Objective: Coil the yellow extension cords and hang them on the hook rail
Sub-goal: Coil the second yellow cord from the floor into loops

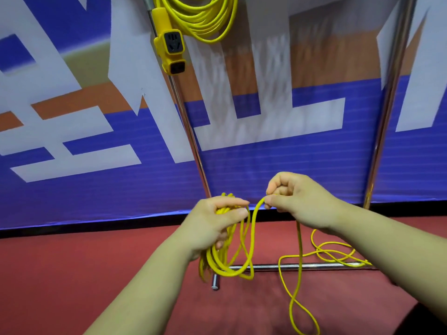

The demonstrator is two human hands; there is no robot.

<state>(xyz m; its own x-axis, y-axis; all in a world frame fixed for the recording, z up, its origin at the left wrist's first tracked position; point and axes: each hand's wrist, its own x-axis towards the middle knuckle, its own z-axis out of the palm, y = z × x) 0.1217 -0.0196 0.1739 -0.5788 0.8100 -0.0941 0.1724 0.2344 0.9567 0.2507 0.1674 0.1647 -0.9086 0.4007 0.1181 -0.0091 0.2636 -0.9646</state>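
Loops of a yellow extension cord (219,262) are gathered in the left hand (215,221), whose fingers and thumb are curled round the top of the bundle. The loops hang down from it in front of the left end of a metal base bar (290,266). Just to the right, a strand of the same cord is pinched between the thumb and curled fingers of the right hand (300,201), and a single loop is draped between the two hands. From the right hand the loose cord (300,257) drops to the red floor (96,274), where it is spread in slack curves near and to the right, crossing the bar. Far above, at the top edge, a second coiled cord (205,18) is hung beside the left chrome upright (191,134), with its yellow socket block (170,44) dangling below; its support is cut off by the frame. A right upright (387,117) and a blue, white and orange banner (72,189) are seen behind.
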